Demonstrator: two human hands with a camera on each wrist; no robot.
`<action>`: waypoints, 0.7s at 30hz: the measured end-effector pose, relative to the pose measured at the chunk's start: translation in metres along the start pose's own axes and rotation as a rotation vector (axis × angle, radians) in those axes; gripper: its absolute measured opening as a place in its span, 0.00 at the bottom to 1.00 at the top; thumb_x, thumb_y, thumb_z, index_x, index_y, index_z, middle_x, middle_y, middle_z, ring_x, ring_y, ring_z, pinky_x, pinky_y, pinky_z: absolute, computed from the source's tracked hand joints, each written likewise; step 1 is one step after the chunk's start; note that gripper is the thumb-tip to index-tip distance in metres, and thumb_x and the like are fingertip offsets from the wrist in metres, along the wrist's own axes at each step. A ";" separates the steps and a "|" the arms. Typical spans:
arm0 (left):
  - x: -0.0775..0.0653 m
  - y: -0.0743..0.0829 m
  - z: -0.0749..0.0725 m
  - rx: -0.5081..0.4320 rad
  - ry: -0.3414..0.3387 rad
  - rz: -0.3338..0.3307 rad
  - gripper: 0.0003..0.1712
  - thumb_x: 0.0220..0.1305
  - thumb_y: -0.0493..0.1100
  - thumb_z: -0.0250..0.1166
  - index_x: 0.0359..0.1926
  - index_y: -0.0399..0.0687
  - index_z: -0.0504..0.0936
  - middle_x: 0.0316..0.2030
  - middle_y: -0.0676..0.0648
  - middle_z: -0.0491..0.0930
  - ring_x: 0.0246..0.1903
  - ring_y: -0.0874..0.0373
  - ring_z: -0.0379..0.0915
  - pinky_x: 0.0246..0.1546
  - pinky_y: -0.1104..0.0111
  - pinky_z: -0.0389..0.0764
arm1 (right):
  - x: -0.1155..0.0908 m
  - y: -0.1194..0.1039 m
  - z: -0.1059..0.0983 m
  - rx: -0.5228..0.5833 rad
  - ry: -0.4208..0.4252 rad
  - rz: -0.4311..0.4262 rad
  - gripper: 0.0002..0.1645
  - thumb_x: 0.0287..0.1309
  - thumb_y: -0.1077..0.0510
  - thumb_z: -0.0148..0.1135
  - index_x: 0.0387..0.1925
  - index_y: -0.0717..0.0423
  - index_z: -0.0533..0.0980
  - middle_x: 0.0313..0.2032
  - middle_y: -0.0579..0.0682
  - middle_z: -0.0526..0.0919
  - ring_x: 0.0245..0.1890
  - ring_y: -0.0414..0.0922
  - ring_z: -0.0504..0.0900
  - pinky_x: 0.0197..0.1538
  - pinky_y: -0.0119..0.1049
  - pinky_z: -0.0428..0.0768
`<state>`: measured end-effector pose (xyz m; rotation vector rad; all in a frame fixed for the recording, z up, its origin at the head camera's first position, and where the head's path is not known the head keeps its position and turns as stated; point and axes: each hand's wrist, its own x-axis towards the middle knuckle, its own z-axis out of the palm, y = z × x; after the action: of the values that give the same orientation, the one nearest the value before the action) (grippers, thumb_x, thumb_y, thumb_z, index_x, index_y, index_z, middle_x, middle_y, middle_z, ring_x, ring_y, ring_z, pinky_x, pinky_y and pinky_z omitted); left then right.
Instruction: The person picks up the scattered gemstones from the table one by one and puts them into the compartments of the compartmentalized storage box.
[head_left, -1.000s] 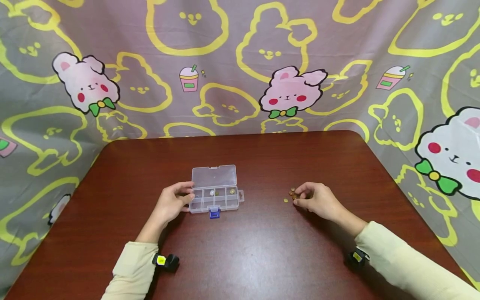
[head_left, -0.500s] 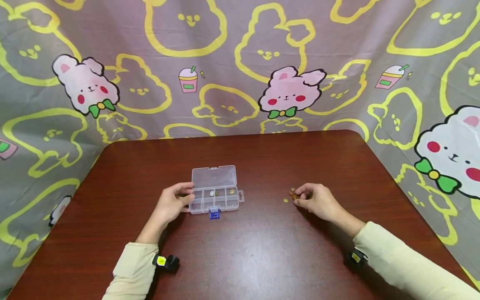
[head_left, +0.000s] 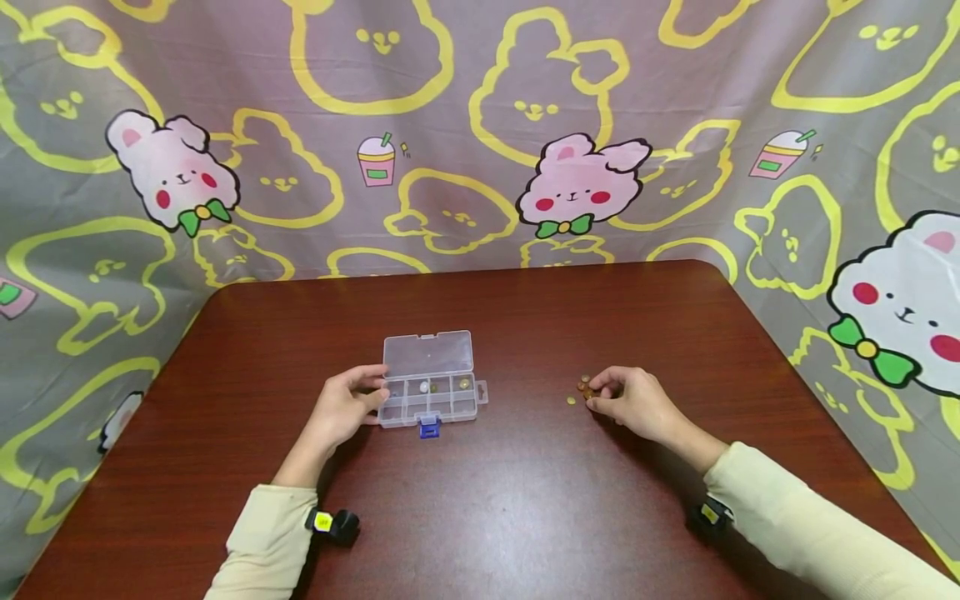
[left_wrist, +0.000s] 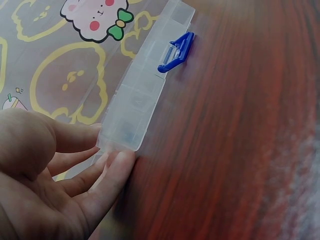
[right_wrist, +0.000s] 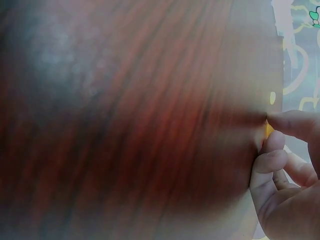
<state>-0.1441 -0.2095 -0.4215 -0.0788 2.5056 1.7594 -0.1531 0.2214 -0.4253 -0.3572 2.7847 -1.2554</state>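
Note:
A clear plastic compartment box (head_left: 454, 418) lies on the table with its lid (head_left: 428, 353) folded back. My left hand (head_left: 348, 407) grips its left end, thumb on the near side and fingers around the edge. Small round pieces sit in some compartments, among them a white one (head_left: 424, 387) and a yellowish one (head_left: 465, 383). To the right, my right hand (head_left: 636, 403) is at a little cluster of brown round pieces (head_left: 582, 386). Its thumb and forefinger pinch a small amber piece (right_wrist: 269, 130), partly hidden by the fingertips. A yellow piece (head_left: 571, 401) lies just left of the cluster.
A blue latch (head_left: 429, 429) hangs at the box's front, and a hang tab (head_left: 483, 392) sticks out at its right end. The brown wooden table (head_left: 480, 508) meets a patterned curtain (head_left: 457, 150) at the back and both sides.
Hardly anything differs. Both hands keep their places at the box and the cluster; the head view shifts very slightly.

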 end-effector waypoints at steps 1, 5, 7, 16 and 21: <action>0.000 0.000 0.000 0.001 0.000 0.000 0.23 0.66 0.29 0.64 0.62 0.32 0.76 0.50 0.30 0.79 0.34 0.56 0.80 0.27 0.64 0.87 | 0.000 0.000 0.000 0.002 0.001 0.001 0.09 0.53 0.65 0.73 0.37 0.62 0.82 0.22 0.46 0.79 0.15 0.40 0.74 0.18 0.31 0.74; 0.000 -0.001 0.000 -0.001 -0.002 0.002 0.23 0.66 0.28 0.63 0.62 0.31 0.75 0.50 0.30 0.78 0.34 0.57 0.80 0.28 0.64 0.87 | 0.000 0.001 0.001 0.009 0.001 -0.016 0.09 0.53 0.65 0.73 0.36 0.61 0.82 0.22 0.46 0.79 0.14 0.40 0.74 0.17 0.31 0.74; 0.001 -0.001 0.000 -0.002 -0.002 0.003 0.23 0.66 0.28 0.63 0.62 0.31 0.75 0.50 0.30 0.78 0.34 0.57 0.80 0.28 0.64 0.87 | 0.000 0.002 0.000 0.011 0.003 -0.019 0.09 0.53 0.65 0.73 0.36 0.61 0.82 0.22 0.46 0.79 0.14 0.39 0.74 0.17 0.31 0.74; 0.000 -0.001 0.001 -0.002 -0.001 0.005 0.23 0.66 0.28 0.63 0.62 0.31 0.76 0.49 0.30 0.79 0.33 0.57 0.80 0.28 0.65 0.86 | -0.003 0.002 -0.002 0.015 -0.008 -0.016 0.08 0.54 0.65 0.72 0.37 0.62 0.82 0.23 0.47 0.78 0.15 0.40 0.74 0.18 0.31 0.74; 0.000 0.000 0.000 0.001 0.000 0.000 0.23 0.66 0.28 0.64 0.62 0.31 0.76 0.50 0.30 0.79 0.33 0.57 0.80 0.28 0.65 0.86 | -0.005 0.002 -0.004 0.015 -0.019 0.002 0.08 0.54 0.65 0.72 0.37 0.61 0.82 0.23 0.47 0.79 0.16 0.41 0.74 0.18 0.32 0.75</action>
<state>-0.1441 -0.2093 -0.4220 -0.0790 2.5066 1.7583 -0.1488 0.2266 -0.4244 -0.3628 2.7574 -1.2654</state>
